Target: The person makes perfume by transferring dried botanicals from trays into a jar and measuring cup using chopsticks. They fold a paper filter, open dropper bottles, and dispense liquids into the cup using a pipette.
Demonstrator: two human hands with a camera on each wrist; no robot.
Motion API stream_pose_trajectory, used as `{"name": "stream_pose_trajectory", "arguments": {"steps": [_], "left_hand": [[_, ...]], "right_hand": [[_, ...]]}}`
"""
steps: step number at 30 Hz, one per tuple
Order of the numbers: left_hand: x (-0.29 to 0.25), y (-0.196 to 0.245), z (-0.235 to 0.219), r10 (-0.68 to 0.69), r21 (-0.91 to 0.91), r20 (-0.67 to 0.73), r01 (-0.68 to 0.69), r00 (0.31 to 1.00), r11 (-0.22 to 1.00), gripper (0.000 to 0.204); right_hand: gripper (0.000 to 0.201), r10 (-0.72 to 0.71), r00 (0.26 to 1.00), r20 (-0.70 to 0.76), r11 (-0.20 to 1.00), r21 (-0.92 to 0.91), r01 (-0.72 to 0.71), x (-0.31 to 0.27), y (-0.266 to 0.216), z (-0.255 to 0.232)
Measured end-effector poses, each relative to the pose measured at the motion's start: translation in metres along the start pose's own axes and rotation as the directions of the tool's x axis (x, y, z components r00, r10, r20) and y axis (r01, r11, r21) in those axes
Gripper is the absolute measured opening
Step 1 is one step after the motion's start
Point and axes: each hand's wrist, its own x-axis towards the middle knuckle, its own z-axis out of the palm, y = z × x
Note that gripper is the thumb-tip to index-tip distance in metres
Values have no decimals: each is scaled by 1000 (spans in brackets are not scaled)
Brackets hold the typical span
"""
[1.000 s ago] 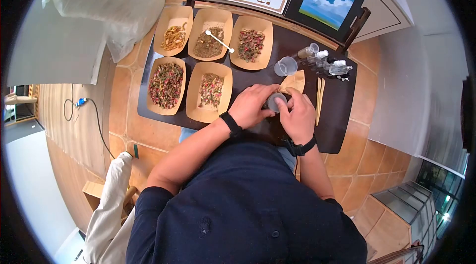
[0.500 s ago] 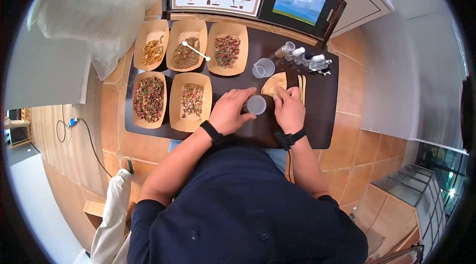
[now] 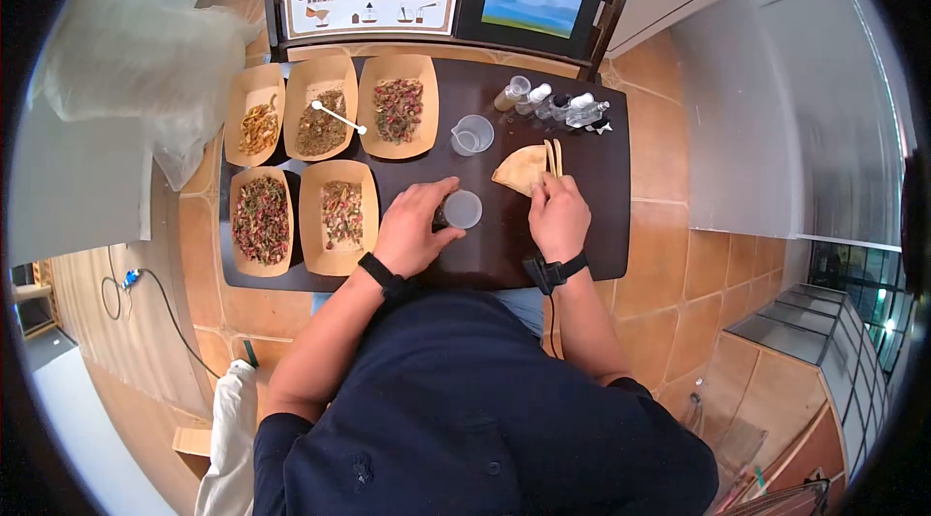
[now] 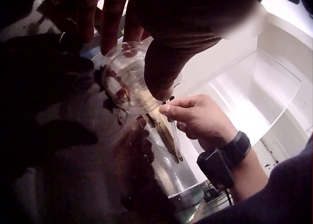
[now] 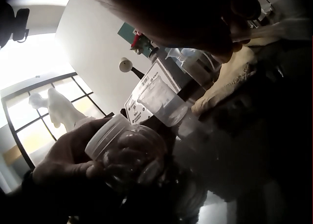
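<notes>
My left hand curls round the side of a clear jar with a translucent lid, standing on the dark table. Dark and reddish pieces show through the jar in the right wrist view. My right hand is at the lower corner of a folded tan paper, beside thin wooden sticks. In the left wrist view the right hand pinches a slender clear item between thumb and finger; what it is I cannot tell.
Several paper trays of dried plant pieces, one tray nearest the left hand, fill the table's left side. A white spoon lies across two. Behind the jar is a clear cup; small bottles stand at the back right.
My right hand has left the jar and moved right to the paper and sticks, taking hold of something slender. My left hand still holds the jar. The head view has shifted.
</notes>
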Motion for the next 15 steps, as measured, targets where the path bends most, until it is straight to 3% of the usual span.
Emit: {"name": "stream_pose_trajectory", "arguments": {"steps": [6,10,12,15], "left_hand": [[1,3,-1,-6,6,2,6,1000,1000,77],[1,2,0,1,2,-2,-1,1000,1000,77],[0,1,1,10,9,-11,-10,1000,1000,77],[1,-1,1,17,14,-13,-17,1000,1000,78]], "right_hand": [[23,104,977,-184,984,158,-75,20,35,-10],[22,228,968,-110,947,256,-194,34,57,-19],[24,306,952,19,886,359,-292,35,61,-20],[25,254,966,39,923,287,-255,33,56,-17]]}}
